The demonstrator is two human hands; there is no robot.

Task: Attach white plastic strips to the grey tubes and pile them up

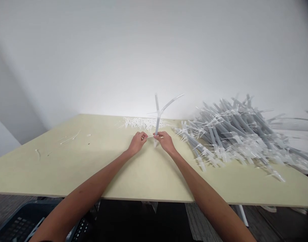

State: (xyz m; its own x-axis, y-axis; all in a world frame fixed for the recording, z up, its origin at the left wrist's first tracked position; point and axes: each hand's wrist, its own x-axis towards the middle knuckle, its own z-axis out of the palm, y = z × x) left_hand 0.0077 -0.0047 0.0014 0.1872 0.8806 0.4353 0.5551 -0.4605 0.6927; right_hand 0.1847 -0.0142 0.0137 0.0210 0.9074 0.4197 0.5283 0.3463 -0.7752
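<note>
Over the middle of the table, a Y-shaped tube assembly (158, 125) stands roughly upright, with a grey lower tube, two clear branches at the top and a whitish fitting at the bottom. My right hand (166, 142) is closed around its lower part. A thin white cable tie (150, 136) runs from there to my left hand (137, 142), whose fingertips pinch its end. How the tie sits around the tube is hidden by my right fingers. Just behind my hands lies a heap of white cable ties (137, 123).
A large pile of similar tube assemblies (231, 127) covers the right of the pale yellow table (143, 181). Loose tie pieces (70, 138) are scattered at the left. A white wall (154, 50) rises behind, and a dark plastic basket (20, 218) sits below the front left edge.
</note>
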